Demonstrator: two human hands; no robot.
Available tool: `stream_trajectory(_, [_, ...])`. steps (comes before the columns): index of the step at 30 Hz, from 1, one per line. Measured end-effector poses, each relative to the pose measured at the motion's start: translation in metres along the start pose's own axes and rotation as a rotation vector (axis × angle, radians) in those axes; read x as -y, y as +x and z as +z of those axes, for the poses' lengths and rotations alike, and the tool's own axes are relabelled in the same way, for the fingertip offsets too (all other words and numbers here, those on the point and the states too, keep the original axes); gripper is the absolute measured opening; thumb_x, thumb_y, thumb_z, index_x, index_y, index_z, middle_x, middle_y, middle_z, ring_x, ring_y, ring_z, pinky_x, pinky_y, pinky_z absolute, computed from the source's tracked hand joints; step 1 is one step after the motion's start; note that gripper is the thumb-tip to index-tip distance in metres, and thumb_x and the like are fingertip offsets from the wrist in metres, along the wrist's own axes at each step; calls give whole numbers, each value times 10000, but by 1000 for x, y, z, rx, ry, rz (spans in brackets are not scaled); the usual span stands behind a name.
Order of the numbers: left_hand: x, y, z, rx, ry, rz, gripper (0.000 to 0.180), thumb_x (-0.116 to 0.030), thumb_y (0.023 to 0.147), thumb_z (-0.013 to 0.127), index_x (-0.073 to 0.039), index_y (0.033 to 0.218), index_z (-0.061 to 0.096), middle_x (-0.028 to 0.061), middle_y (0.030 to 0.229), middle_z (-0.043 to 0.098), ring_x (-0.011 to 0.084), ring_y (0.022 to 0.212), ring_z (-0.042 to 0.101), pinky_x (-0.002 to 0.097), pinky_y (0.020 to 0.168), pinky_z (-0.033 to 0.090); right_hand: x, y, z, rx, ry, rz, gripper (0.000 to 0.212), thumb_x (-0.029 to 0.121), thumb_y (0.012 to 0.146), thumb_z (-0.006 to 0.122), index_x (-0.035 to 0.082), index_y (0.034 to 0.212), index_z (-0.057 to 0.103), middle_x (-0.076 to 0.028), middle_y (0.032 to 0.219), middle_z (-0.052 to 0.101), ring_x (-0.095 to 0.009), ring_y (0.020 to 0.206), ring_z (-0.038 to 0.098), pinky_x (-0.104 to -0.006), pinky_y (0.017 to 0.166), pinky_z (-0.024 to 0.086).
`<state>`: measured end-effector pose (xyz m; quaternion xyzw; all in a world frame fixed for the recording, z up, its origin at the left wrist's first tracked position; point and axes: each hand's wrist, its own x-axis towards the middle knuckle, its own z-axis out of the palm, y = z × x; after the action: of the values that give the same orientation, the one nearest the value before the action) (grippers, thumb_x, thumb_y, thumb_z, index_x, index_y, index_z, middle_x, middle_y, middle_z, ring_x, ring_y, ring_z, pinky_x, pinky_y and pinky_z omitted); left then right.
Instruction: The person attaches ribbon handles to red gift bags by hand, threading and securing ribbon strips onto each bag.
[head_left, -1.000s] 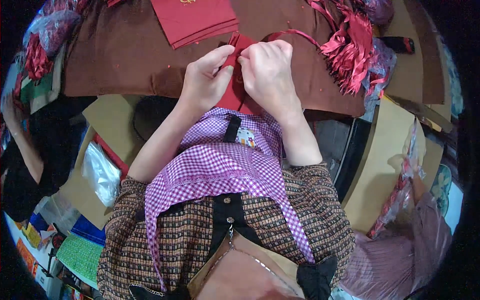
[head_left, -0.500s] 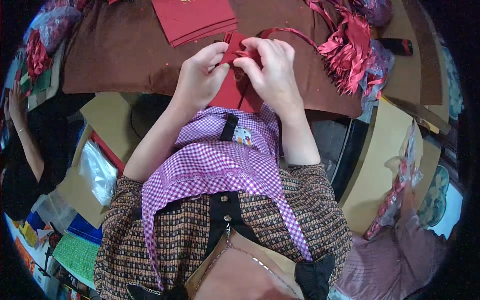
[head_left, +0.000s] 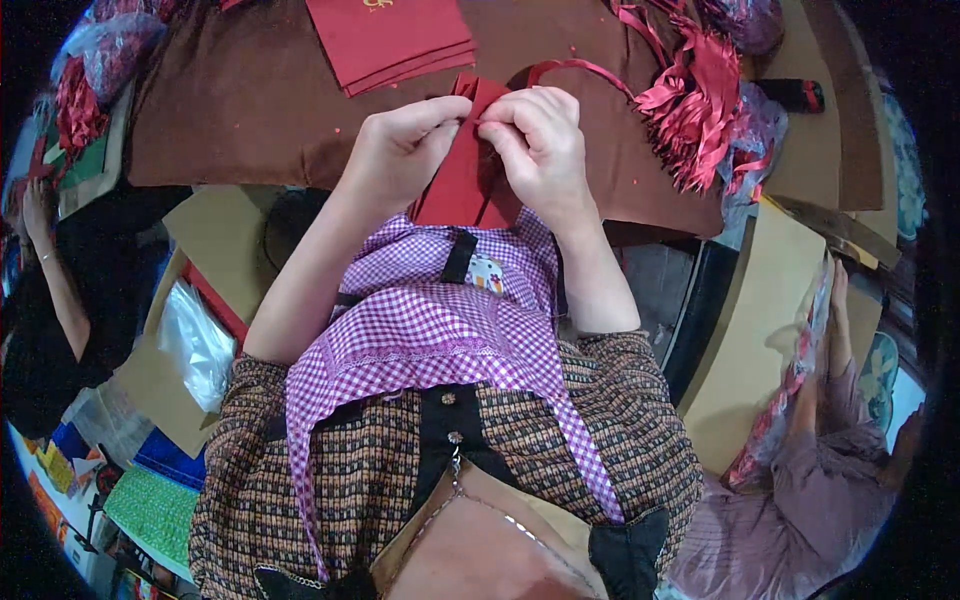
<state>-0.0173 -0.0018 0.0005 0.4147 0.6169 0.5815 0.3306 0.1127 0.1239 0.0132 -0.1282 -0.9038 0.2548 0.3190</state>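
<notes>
A red folded card with dark slits or fold lines stands between my hands, its lower end against the checked apron on my lap. My left hand is closed in a pinch at the card's upper left edge. Just beside it my right hand pinches near the card's upper right side. The fingertips almost meet, and anything thin between them is too small to make out. Past the right hand, a red ribbon curves over the brown cloth toward a bunch of red satin ribbons.
Beyond my hands, a stack of red cards lies on the brown-covered table. Cardboard and clear plastic bags flank me. Another person's arm is at left; a co-worker at right reaches toward plastic-wrapped ribbons.
My fingertips have drawn close together at the card's top, the left hand shifting right. A red ribbon end seen in my right fingers is now hidden. The right co-worker's hands have moved up.
</notes>
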Motion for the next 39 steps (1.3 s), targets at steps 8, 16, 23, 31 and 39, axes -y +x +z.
stream_trajectory(8, [-7, 0, 3, -103, 422, 274, 135, -30, 813, 601, -29, 944, 637, 140, 871, 649, 318, 822, 637, 375, 737, 512, 2, 24, -32, 39, 31, -55, 200, 89, 747, 667, 37, 940, 658, -84, 918, 645, -250, 899, 598, -339, 846, 426])
stream_trajectory(16, [-8, -6, -3, -127, 327, 349, 126, 18, 800, 605, -15, 920, 624, 123, 805, 625, 255, 745, 626, 316, 665, 503, -14, 32, -30, 412, 420, 305, 107, 32, 802, 618, -15, 897, 627, -34, 861, 594, -123, 818, 559, -257, 748, 432])
stream_trajectory(23, [4, 3, -42, -315, -52, -158, 162, -27, 863, 588, 26, 1014, 611, 20, 779, 594, 60, 697, 559, 204, 620, 476, -37, 24, -30, 336, 542, 527, 63, 29, 828, 599, -15, 862, 628, 24, 781, 604, -56, 741, 549, -207, 686, 440])
stream_trajectory(31, [4, -5, -21, -179, 556, 260, 127, -83, 717, 709, -4, 790, 640, 126, 742, 570, 284, 748, 556, 376, 712, 451, -52, 29, -20, 394, 432, 504, 114, 50, 842, 597, -40, 906, 625, 8, 776, 615, -59, 758, 573, -217, 666, 470])
stream_trajectory(39, [20, -14, 2, -107, 526, 74, 130, -106, 741, 697, -14, 816, 642, 111, 775, 594, 308, 791, 540, 389, 746, 443, -33, 46, -7, 198, -133, -12, 238, 267, 793, 655, 54, 898, 671, -105, 851, 632, -279, 874, 591, -389, 864, 399])
